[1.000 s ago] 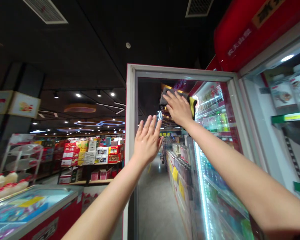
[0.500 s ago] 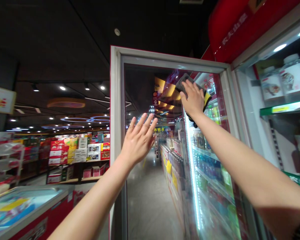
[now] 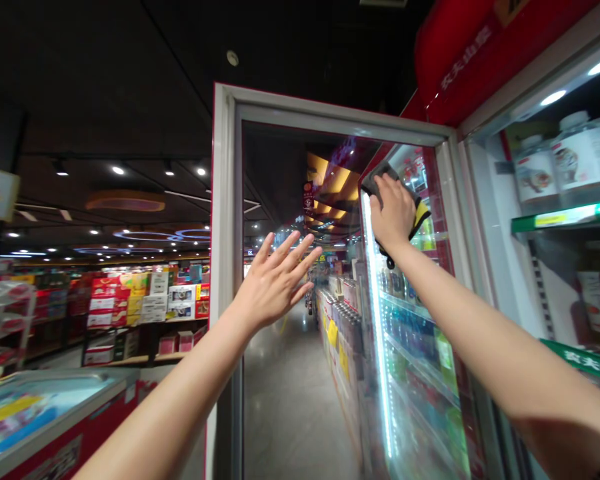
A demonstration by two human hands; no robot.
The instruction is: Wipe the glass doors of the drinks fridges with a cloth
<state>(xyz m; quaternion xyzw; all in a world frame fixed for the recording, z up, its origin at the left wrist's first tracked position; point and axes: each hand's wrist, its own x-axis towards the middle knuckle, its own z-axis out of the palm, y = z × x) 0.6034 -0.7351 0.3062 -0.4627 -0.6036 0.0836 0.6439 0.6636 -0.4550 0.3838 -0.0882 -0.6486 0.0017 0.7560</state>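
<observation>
A tall glass door with a grey metal frame stands swung out from a red drinks fridge. Against the upper right of its pane, my right hand presses a grey cloth with a yellow and black edge; the palm covers part of it. My left hand is at the left middle of the pane, fingers spread and holding nothing. Whether its palm touches the glass, I cannot tell.
Bottles stand on the lit fridge shelves at right, above a green shelf strip. A chest freezer is at lower left. Stacked boxes fill shelves behind it. Through the pane show an aisle floor and bottles.
My right hand has slid the cloth slightly down and to the right across the glass. The fingers of my left hand are spread wider, and its thumb shows now. The view has shifted slightly.
</observation>
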